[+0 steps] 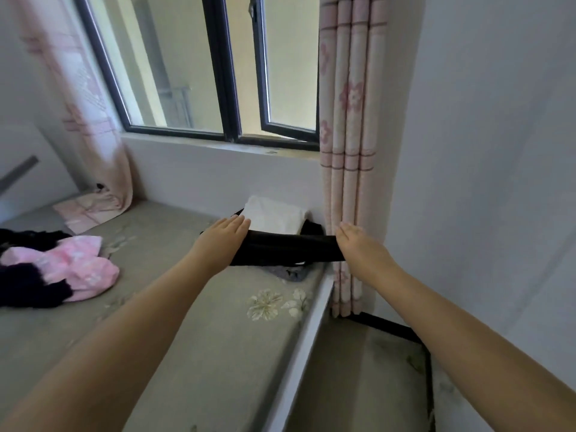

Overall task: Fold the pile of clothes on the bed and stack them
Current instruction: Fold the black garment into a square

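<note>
Black-framed window (218, 73) partly open, pink floral curtain (350, 135) at right, second pink curtain (93, 120) at left, white wall (498, 151)

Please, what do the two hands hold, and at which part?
Both hold one folded black garment, one at each end: the left hand at its left end, the right hand at its right end. The fingers look straight; the grip underneath is hidden.

Head-worn view, down over bed (193, 322), close.
</note>
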Demonstrator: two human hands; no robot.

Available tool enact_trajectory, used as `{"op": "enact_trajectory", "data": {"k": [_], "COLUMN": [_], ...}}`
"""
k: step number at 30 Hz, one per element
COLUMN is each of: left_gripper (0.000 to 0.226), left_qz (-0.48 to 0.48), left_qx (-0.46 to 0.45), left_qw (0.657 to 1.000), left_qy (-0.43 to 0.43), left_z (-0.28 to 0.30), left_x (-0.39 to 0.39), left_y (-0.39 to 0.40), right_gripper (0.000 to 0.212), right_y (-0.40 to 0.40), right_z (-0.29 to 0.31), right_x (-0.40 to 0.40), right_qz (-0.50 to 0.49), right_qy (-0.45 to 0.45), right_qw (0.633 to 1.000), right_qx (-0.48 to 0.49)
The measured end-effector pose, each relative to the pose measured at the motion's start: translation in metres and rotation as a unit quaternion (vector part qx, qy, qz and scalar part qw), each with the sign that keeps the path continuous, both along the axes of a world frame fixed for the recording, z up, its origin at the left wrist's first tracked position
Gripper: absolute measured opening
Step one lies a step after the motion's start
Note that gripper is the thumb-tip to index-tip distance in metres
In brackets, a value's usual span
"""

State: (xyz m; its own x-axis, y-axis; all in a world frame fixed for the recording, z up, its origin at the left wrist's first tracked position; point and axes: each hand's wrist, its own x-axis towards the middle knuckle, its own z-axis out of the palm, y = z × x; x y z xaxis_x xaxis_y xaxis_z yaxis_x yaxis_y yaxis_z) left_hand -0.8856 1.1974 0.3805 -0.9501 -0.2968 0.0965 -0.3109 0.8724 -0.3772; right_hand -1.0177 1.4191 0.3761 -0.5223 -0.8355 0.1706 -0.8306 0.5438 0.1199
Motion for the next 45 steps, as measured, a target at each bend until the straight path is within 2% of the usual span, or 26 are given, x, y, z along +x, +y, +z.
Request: {"op": "enact_trajectory", "data": {"k": [5, 11, 15, 18, 21, 23, 25, 26, 28, 30, 33, 35, 37, 41, 45], "left_gripper": [0.057, 0.054, 0.052, 0.054, 0.057, 0.058, 0.062, 0.065, 0.072, 0.068, 0.056, 0.055, 0.055, 0.052, 0.043], "left_qz": [0.041, 0.043, 0.063, 0.08, 0.081, 0.091, 0.129, 0.151, 0.174, 0.165, 0.167, 0.195, 0.215, 0.255, 0.353], "left_qx": [0.012, 0.056, 0.093, 0.13, 0.14, 0.119, 0.111, 0.126, 0.183, 0.247, 0.314, 0.325, 0.319, 0.3, 0.305], "left_qw": [0.999, 0.997, 0.994, 0.988, 0.986, 0.989, 0.982, 0.974, 0.952, 0.934, 0.919, 0.914, 0.913, 0.913, 0.884], "left_qy": [-0.01, -0.016, -0.011, 0.017, 0.05, 0.005, -0.078, -0.115, -0.173, -0.199, -0.172, -0.146, -0.138, -0.102, -0.033], "left_z": [-0.034, -0.079, -0.093, -0.089, -0.108, -0.142, -0.189, -0.213, -0.258, -0.294, -0.325, -0.335, -0.336, -0.316, -0.273], "left_x": [-0.06, -0.165, -0.256, -0.314, -0.355, -0.371, -0.378, -0.378, -0.373, -0.369, -0.371, -0.377, -0.381, -0.371, -0.327], "left_y": [-0.07, -0.184, -0.278, -0.342, -0.393, -0.417, -0.425, -0.424, -0.411, -0.392, -0.367, -0.357, -0.351, -0.341, -0.327], "right_gripper": [0.059, 0.05, 0.053, 0.055, 0.035, 0.04, 0.058, 0.06, 0.06, 0.066, 0.079, 0.076, 0.072, 0.062, 0.055], "right_y": [-0.07, -0.185, -0.284, -0.352, -0.397, -0.419, -0.433, -0.437, -0.438, -0.438, -0.436, -0.435, -0.433, -0.442, -0.47], "right_z": [-0.026, -0.079, -0.089, -0.098, -0.129, -0.168, -0.21, -0.232, -0.276, -0.309, -0.335, -0.338, -0.341, -0.309, -0.272], "right_x": [-0.071, -0.188, -0.274, -0.334, -0.361, -0.369, -0.369, -0.368, -0.369, -0.37, -0.373, -0.376, -0.382, -0.382, -0.361], "right_qz": [0.044, 0.074, 0.058, 0.081, 0.067, 0.076, 0.059, 0.051, 0.059, 0.054, 0.073, 0.099, 0.114, 0.128, 0.21], "right_qy": [-0.04, -0.093, -0.06, 0.002, 0.028, 0.0, -0.053, -0.091, -0.164, -0.191, -0.159, -0.143, -0.132, -0.105, -0.108], "right_qw": [0.998, 0.992, 0.996, 0.996, 0.997, 0.997, 0.997, 0.991, 0.971, 0.955, 0.963, 0.968, 0.965, 0.968, 0.954], "right_qx": [0.038, 0.045, 0.04, -0.03, -0.03, -0.03, 0.013, 0.079, 0.163, 0.219, 0.203, 0.179, 0.196, 0.19, 0.185]}}
